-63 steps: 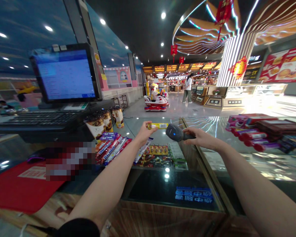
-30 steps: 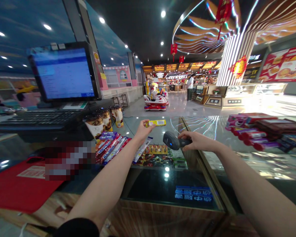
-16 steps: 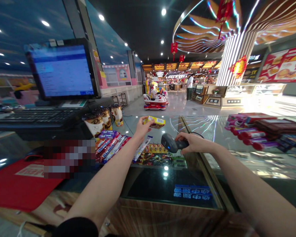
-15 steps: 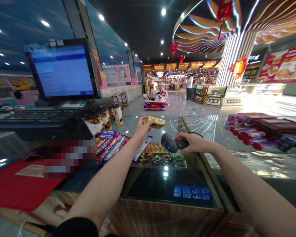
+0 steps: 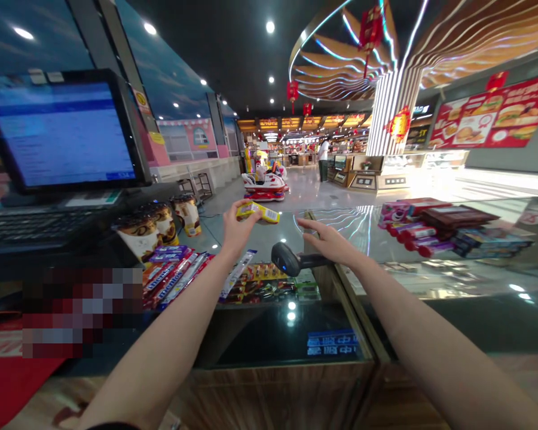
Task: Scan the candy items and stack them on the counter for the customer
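Observation:
My left hand [image 5: 238, 230] grips a small yellow box [image 5: 265, 214] by its left end, above the glass counter. A barcode shows on the box's right side. A black barcode scanner [image 5: 287, 260] with a small blue light lies on the glass, its handle pointing right. Just above that handle is my right hand [image 5: 327, 240], fingers stretched toward the box and holding nothing. Left of my left forearm lie several candy sticks [image 5: 179, 278] in red, blue and purple wrappers. A slim, pale blue-and-white packet [image 5: 237, 276] sits beside that forearm.
At left stand a monitor [image 5: 63, 134] and a black keyboard [image 5: 31, 233]. Several patterned cups [image 5: 186, 215] are behind the candy. On the right part of the counter are stacked boxes and packets [image 5: 448, 221]. A person [image 5: 323, 160] stands far off, near a white-and-red ride [image 5: 264, 182].
My right hand has let go of the barcode scanner, which now rests on the glass, and has moved up toward the yellow box. The view has turned a little right.

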`<act>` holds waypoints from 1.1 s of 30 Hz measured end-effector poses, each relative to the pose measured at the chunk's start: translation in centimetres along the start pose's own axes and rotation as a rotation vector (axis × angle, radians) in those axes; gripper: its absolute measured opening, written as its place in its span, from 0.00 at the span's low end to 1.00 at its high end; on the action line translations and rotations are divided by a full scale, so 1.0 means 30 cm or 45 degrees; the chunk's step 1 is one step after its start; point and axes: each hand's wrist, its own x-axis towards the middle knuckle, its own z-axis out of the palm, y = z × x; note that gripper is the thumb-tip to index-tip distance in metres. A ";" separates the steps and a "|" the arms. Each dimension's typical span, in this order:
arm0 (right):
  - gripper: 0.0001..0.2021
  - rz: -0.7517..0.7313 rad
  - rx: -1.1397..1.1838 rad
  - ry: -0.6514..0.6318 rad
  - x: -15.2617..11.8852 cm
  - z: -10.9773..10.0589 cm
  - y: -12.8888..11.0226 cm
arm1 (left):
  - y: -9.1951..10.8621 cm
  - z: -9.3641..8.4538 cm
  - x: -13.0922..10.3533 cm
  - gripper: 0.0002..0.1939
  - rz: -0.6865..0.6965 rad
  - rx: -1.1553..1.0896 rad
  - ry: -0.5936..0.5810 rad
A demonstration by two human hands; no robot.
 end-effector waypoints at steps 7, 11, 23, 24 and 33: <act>0.28 -0.101 -0.053 0.107 0.009 0.003 -0.024 | 0.052 0.062 -0.002 0.23 0.184 0.198 -0.065; 0.29 -0.135 -0.021 0.172 0.027 0.010 -0.019 | 0.103 0.136 0.000 0.21 0.218 0.198 -0.090; 0.33 -0.039 -0.193 0.270 -0.018 -0.176 0.058 | 0.233 0.437 -0.031 0.20 0.248 0.115 -0.202; 0.34 -0.014 -0.201 0.276 -0.032 -0.190 0.073 | 0.234 0.469 -0.037 0.21 0.244 0.132 -0.220; 0.28 0.212 -0.175 0.358 -0.156 -0.302 0.248 | 0.218 0.731 -0.129 0.26 0.088 0.352 -0.451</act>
